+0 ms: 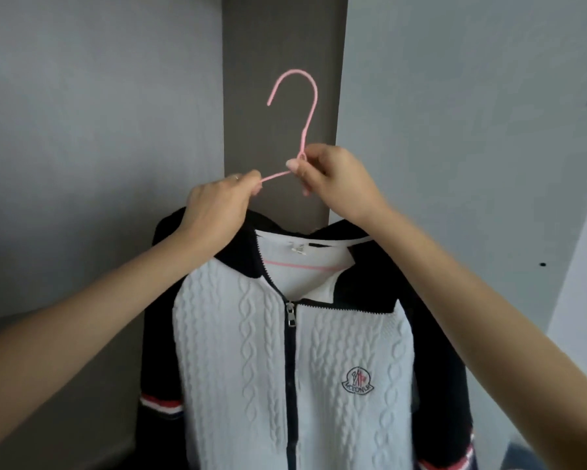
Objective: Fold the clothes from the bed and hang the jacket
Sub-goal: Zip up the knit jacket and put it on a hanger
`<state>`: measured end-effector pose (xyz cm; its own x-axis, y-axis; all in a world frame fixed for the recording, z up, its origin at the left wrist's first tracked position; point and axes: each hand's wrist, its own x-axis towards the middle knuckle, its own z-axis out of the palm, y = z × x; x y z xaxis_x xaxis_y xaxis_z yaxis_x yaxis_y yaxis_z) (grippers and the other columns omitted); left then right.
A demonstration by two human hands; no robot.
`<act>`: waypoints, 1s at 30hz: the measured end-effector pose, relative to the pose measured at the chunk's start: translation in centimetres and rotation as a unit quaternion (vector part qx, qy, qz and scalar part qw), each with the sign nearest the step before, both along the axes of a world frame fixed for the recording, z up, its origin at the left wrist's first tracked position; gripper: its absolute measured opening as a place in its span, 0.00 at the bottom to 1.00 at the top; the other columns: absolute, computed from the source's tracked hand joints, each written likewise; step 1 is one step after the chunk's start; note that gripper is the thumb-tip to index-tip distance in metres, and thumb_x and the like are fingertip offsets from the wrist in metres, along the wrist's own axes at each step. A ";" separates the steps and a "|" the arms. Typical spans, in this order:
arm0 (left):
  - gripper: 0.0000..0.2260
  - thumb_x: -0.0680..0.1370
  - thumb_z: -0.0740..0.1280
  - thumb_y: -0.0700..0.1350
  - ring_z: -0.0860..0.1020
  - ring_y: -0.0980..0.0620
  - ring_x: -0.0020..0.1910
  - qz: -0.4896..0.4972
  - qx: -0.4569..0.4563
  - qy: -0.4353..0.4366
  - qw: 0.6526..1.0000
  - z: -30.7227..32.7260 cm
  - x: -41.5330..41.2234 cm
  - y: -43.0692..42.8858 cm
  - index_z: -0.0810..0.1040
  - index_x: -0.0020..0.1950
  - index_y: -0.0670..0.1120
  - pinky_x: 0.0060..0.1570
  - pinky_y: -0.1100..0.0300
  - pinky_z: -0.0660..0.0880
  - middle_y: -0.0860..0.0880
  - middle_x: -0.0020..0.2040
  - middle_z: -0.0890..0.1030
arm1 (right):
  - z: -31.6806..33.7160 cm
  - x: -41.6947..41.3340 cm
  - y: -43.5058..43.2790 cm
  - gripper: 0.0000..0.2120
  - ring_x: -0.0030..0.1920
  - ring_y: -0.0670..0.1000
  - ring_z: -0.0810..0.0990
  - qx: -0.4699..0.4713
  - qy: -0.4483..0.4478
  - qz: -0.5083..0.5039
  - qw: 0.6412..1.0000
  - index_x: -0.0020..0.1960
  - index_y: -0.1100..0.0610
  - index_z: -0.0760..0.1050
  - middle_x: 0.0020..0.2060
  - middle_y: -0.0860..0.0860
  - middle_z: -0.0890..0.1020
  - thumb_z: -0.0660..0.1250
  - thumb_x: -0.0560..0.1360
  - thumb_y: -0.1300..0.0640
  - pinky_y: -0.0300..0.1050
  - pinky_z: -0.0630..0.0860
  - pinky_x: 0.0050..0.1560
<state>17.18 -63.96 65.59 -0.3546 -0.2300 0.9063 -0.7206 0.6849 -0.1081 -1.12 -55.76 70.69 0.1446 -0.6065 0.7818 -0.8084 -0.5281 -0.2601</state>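
Left hand, right hand, hanger unhooked

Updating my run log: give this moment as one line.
left hand: grips hanger | right hand: pinches hanger | jacket: on hanger | hook: not hung

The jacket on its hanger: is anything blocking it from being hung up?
Nothing visible does. The left hand and right hand grip the pink hanger carrying the jacket; its hook stands free before the dark panel. No rail is in view.
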 end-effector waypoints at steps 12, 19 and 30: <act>0.08 0.80 0.54 0.34 0.79 0.35 0.41 0.162 -0.008 -0.035 0.986 10.5 6.1 -9.1 0.68 0.57 0.39 0.35 0.50 0.65 0.39 0.46 0.80 | 2.2 -1.3 -3.0 0.13 0.45 0.47 0.79 0.143 0.024 -0.011 0.989 0.53 0.55 0.74 0.43 0.47 0.79 0.72 0.73 0.52 0.33 0.73 0.44; 0.09 0.79 0.54 0.33 0.78 0.34 0.43 0.174 -0.023 0.004 0.984 16.7 9.4 -13.7 0.67 0.58 0.39 0.37 0.50 0.64 0.36 0.47 0.80 | 8.1 1.2 -7.2 0.15 0.48 0.45 0.78 0.100 0.024 0.032 0.994 0.61 0.61 0.73 0.50 0.52 0.80 0.68 0.76 0.59 0.34 0.75 0.50; 0.10 0.77 0.55 0.33 0.77 0.37 0.43 0.177 0.019 0.034 0.983 18.0 11.7 -21.5 0.66 0.56 0.41 0.40 0.50 0.70 0.38 0.48 0.79 | 10.1 4.4 -13.6 0.11 0.49 0.53 0.80 -0.067 0.105 -0.088 0.988 0.58 0.53 0.75 0.47 0.51 0.82 0.65 0.78 0.52 0.46 0.75 0.49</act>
<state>28.87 -85.44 83.57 -0.1849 -0.3617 0.9138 -0.9196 0.3916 -0.0310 3.30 -69.38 80.78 0.2143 -0.5306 0.8201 -0.9194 -0.3930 -0.0140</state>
